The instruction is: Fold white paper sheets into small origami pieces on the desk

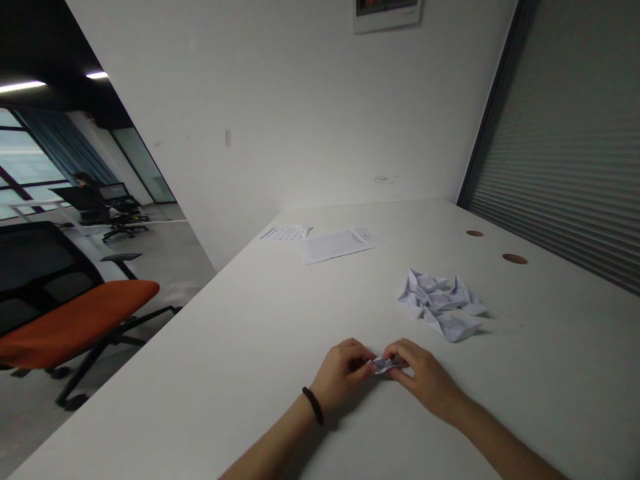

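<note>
My left hand (343, 375) and my right hand (424, 377) meet low on the white table (240, 347). Both pinch a small folded piece of white paper (386, 364) between their fingertips, held just above the tabletop. A black band circles my left wrist. Behind the hands, slightly to the right, lies a pile of folded white paper shapes (441, 304). Most of the small paper is hidden by my fingers.
Printed sheets (333, 244) lie near the table's far edge by the wall. Two round brown caps (514, 259) sit in the tabletop at right, beside a slatted blind. An orange office chair (75, 320) stands left of the table. A person sits far off at left.
</note>
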Motion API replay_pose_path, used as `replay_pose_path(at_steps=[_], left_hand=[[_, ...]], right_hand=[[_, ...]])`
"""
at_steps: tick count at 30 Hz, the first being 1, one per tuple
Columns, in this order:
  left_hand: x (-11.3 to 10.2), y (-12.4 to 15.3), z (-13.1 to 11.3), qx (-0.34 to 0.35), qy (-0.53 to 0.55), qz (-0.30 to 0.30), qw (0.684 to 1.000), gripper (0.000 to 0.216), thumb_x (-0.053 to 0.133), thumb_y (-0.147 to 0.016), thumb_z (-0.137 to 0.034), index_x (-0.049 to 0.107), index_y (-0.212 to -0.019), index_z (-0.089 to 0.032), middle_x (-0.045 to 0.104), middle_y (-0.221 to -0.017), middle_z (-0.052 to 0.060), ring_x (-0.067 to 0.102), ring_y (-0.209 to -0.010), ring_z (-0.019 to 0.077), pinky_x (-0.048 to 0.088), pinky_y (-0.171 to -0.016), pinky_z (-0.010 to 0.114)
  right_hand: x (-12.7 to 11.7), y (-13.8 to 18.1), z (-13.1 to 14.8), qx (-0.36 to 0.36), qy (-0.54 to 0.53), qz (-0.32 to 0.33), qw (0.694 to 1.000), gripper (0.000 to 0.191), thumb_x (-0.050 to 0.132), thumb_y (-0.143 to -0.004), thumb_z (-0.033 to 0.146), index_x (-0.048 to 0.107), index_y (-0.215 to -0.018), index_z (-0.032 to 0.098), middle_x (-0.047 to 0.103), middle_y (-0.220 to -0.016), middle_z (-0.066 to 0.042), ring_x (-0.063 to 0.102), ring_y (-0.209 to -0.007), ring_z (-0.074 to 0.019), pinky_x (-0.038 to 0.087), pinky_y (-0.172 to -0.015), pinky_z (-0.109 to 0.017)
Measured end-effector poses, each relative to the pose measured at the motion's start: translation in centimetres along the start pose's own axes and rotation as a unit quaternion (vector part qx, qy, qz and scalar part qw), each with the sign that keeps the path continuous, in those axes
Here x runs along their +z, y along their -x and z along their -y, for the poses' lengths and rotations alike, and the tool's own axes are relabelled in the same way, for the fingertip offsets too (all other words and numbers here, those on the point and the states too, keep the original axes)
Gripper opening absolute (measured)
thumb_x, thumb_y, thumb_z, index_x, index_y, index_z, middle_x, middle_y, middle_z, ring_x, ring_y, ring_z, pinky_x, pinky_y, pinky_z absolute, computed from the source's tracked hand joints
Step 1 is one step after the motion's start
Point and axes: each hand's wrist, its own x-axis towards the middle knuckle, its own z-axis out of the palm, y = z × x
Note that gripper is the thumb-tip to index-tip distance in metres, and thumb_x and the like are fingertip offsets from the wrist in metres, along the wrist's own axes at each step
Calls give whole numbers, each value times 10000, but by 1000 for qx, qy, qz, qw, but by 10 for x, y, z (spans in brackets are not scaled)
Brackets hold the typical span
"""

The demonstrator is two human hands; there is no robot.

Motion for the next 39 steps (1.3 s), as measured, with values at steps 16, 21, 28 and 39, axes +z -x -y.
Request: replay_pose_path(at_steps=[16, 21, 28, 39], left_hand=[[0, 2, 4, 81, -107, -46, 990, 129, 578, -808, -206, 638, -706, -158, 568, -677, 17, 513, -564, 101, 399, -526, 182], [-17, 2, 9, 66, -56, -100, 991, 235, 511, -854, -325, 614, -725, -158, 579, -742, 36, 543, -625, 117, 440, -536, 189], [-36, 0, 23, 65, -149, -93, 982, 243, 524, -846, -319, 617, -688, -159, 587, -692, 32, 534, -655, 143, 420, -605, 233], [-35, 1, 25, 32, -158, -86, 983, 149, 498, -839, -245, 634, -867, -189, 615, -775, 27, 571, -728, 157, 453, -665, 249]], right_hand=[[1, -3, -2, -47, -3, -58, 997, 133, 537, -804, 249, 581, -691, 193, 585, -702, -17, 556, -650, -147, 444, -588, -241], [-12, -4, -8, -35, -23, -130, 991, 168, 518, -821, 324, 564, -724, 195, 589, -726, -36, 573, -695, -166, 475, -605, -249], [-28, -4, -22, -15, 47, -147, 988, 241, 529, -799, 385, 586, -652, 202, 621, -655, -25, 580, -620, -169, 464, -581, -270], [-26, -2, -24, -45, 72, -126, 988, 150, 512, -815, 281, 565, -702, 197, 595, -675, -16, 570, -623, -152, 466, -577, -250]])
